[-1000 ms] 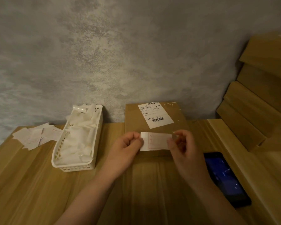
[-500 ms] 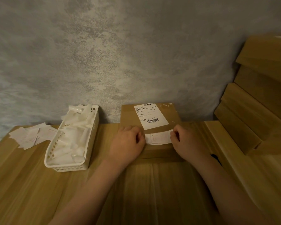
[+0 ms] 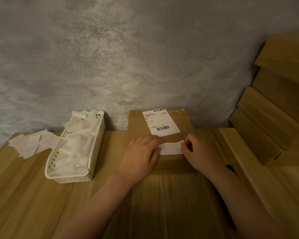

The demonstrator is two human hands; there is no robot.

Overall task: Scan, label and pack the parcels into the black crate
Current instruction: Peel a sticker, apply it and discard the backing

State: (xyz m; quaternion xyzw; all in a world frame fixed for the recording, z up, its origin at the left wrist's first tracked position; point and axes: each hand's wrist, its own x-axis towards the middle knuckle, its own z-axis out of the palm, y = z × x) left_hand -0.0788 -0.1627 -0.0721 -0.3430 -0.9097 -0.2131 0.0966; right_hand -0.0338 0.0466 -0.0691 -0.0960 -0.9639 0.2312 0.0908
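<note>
Left hand (image 3: 141, 152) and right hand (image 3: 199, 152) press small label (image 3: 172, 148) onto parcel (image 3: 138, 121)

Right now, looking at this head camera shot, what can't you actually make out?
- Black crate: not in the head view at all.
- Dark object by the right forearm: mostly hidden by it.
- Shipping label on the cardboard parcel: print too small to read.
- Small label: both ends covered by the left hand and right hand.
- White basket: contents blur together.
</note>
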